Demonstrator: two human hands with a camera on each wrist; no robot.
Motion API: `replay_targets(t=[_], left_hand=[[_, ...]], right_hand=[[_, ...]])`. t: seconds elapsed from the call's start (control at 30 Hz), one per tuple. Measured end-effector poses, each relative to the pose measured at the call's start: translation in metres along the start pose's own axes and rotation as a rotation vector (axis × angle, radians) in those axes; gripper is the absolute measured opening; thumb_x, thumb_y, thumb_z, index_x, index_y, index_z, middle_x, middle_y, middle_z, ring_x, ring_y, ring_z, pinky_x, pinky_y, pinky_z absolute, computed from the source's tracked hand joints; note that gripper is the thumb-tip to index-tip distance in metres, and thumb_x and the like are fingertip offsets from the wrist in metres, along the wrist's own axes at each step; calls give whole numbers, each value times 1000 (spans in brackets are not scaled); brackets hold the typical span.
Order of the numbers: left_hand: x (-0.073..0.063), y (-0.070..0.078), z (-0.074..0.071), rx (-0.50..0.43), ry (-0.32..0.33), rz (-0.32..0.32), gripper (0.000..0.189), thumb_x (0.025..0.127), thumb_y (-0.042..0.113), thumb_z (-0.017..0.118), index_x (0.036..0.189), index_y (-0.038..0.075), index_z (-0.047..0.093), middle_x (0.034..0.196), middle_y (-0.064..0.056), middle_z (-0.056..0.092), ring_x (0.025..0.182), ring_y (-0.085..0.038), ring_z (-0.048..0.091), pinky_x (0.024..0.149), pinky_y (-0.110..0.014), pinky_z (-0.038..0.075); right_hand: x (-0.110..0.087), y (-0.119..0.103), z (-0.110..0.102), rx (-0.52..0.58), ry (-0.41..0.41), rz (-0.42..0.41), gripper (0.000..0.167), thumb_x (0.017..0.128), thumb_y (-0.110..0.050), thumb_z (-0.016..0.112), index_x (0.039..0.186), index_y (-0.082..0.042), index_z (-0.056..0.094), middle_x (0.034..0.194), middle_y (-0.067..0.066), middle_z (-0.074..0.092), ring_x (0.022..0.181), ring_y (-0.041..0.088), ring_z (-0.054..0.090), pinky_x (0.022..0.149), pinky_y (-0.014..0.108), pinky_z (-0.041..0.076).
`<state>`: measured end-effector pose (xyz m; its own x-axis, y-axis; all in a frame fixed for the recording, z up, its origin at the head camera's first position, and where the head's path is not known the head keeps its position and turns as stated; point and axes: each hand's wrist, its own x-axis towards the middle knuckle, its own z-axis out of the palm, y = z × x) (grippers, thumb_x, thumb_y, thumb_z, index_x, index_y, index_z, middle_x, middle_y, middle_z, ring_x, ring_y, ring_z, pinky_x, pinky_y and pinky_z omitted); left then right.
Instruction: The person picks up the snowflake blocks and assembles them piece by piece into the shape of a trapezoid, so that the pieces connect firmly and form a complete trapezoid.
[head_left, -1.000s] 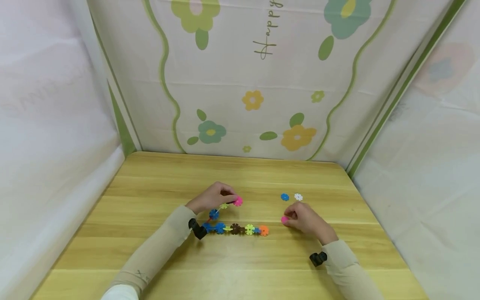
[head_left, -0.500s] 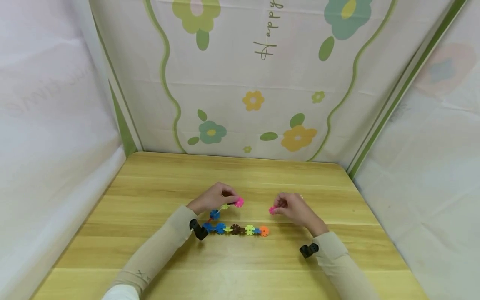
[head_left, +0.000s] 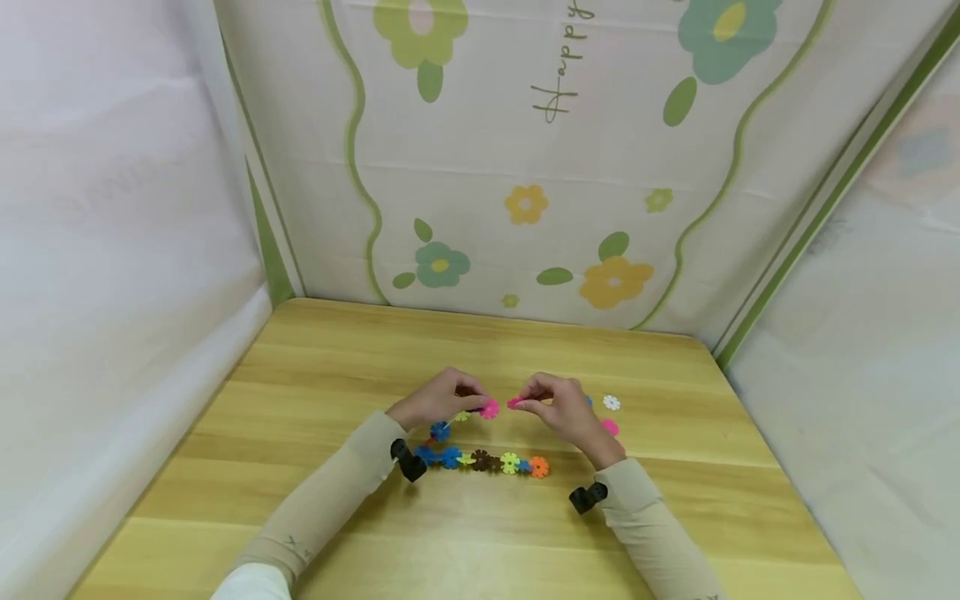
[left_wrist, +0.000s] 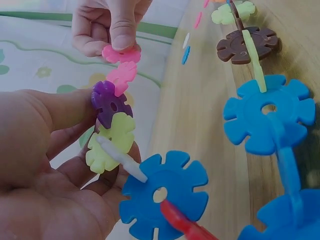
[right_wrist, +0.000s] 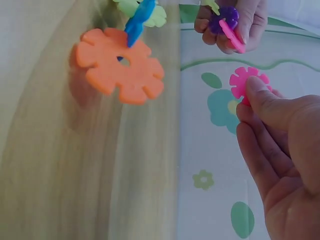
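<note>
My left hand [head_left: 444,398] grips the raised end of a chain of notched plastic flower discs, its thumb and fingers at the purple disc [left_wrist: 111,104]. A pink disc [head_left: 490,409] slotted into the purple one forms the tip. My right hand [head_left: 566,408] pinches a loose pink disc [right_wrist: 241,82] between thumb and fingers, a small gap from the tip. Behind the left fingers the chain continues through a yellow-green disc [left_wrist: 120,137], a white link and a blue disc [left_wrist: 165,190]. It bends round and runs along the table to an orange disc [head_left: 538,467].
Right of my right hand lie a white disc [head_left: 612,402], a pink disc [head_left: 609,427] and a blue disc [head_left: 588,401], mostly hidden by the hand. A printed cloth wall [head_left: 465,167] rises behind the table [head_left: 360,333], with white sheets on both sides.
My right hand has moved left and away from me with its pink disc, closing on the chain's tip. The left hand keeps its hold. The head view has shifted slightly.
</note>
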<state>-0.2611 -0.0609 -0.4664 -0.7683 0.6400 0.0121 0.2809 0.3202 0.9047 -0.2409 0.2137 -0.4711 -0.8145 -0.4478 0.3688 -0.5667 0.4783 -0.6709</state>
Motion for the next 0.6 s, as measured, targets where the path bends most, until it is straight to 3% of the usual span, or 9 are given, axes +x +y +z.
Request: replay_targets(t=[0.23, 0.43, 0.6], left_hand=[[2, 1, 1, -7, -7, -9, 22, 109, 24, 62, 106, 16, 82, 105, -4, 79, 107, -37, 73, 96, -41, 60], [2, 3, 2, 0, 4, -9, 21, 109, 23, 61, 105, 15, 81, 102, -3, 78, 103, -37, 72, 96, -39, 60], [1, 2, 5, 20, 28, 18, 21, 108, 21, 62, 101, 15, 82, 98, -3, 79, 95, -40, 71, 90, -40, 59]], right_hand=[[1, 1, 7, 50, -15, -52, 5, 93, -10, 81, 94, -13, 77, 92, -2, 78, 86, 13, 77, 82, 38, 65], [1, 0, 12, -47, 1, -193, 6, 92, -7, 81, 94, -12, 78, 92, 2, 80, 87, 13, 78, 81, 28, 64], [-1, -2, 16, -141, 37, -313, 8, 89, -3, 83, 92, -9, 79, 90, 2, 80, 83, 12, 77, 78, 27, 63]])
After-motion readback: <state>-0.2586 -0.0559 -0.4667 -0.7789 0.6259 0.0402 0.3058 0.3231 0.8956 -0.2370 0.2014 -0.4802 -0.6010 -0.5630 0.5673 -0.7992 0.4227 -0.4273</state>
